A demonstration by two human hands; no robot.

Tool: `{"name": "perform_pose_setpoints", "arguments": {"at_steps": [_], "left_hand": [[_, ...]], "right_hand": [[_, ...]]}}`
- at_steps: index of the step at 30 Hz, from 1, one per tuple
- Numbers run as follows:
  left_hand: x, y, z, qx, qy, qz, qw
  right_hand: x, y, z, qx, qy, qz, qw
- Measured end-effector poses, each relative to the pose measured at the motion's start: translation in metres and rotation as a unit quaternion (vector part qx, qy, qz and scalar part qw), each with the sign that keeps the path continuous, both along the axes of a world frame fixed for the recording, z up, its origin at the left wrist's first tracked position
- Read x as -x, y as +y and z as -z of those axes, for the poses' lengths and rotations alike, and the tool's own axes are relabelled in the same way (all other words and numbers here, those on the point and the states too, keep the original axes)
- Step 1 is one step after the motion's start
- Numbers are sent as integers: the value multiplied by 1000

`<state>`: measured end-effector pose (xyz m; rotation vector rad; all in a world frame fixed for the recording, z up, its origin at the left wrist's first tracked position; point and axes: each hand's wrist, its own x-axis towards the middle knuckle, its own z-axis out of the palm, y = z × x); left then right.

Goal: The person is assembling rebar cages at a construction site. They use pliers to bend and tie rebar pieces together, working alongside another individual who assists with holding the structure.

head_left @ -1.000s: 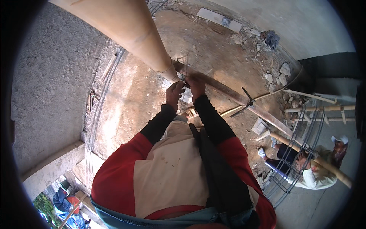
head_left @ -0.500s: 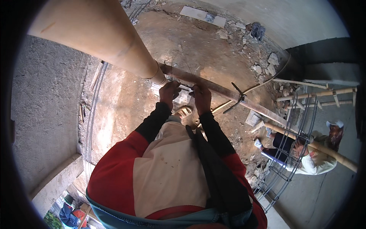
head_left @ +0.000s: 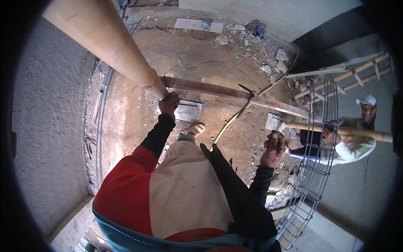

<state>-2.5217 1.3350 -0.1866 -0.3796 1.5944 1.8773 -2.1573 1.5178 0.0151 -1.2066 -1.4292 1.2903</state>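
A thick tan pole (head_left: 109, 42) slants down from the upper left and meets a long brown bar (head_left: 210, 89) that lies across the dirt. My left hand (head_left: 169, 103) is closed at this joint, fingers wrapped round the bar's end just below the pole. My right hand (head_left: 273, 149) is held out to the right, away from the joint, with its fingers curled. Whether it holds anything cannot be made out. My sandalled foot (head_left: 195, 129) shows below, beside a grey metal plate (head_left: 187, 111).
A round rebar cage (head_left: 319, 168) stands at the right. Behind it a person in a white cap (head_left: 357, 143) holds a bamboo pole (head_left: 352, 133). A pickaxe (head_left: 247, 98) lies on the bar. A ladder (head_left: 348, 75), rubble (head_left: 273, 63) and a grey wall (head_left: 50, 126) surround the dirt floor.
Both hands were together at the pole-and-bar joint. My right hand has swung away to the right; my left hand stays at the joint. The view has tilted downward.
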Motion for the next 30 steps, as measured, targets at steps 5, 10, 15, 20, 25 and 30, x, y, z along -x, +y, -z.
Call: {"name": "perform_pose_setpoints", "arguments": {"at_steps": [5, 10, 15, 20, 25, 30], "left_hand": [[3, -7, 22, 8, 43, 40, 998], [7, -11, 27, 34, 51, 40, 997], [34, -18, 64, 65, 101, 77, 990], [59, -10, 65, 229, 353, 250, 872], [-45, -30, 4, 430, 419, 135, 788], [-196, -37, -51, 271, 553, 265, 742]], "right_hand": [[-114, -51, -21, -70, 91, 123, 986], [-212, -139, -27, -90, 127, 214, 964], [-290, -246, -26, -140, 134, 281, 940], [-343, -339, -22, -150, 112, 346, 919], [-360, -402, -10, -136, 107, 388, 905], [-369, -442, 5, -107, 114, 437, 886]]}}
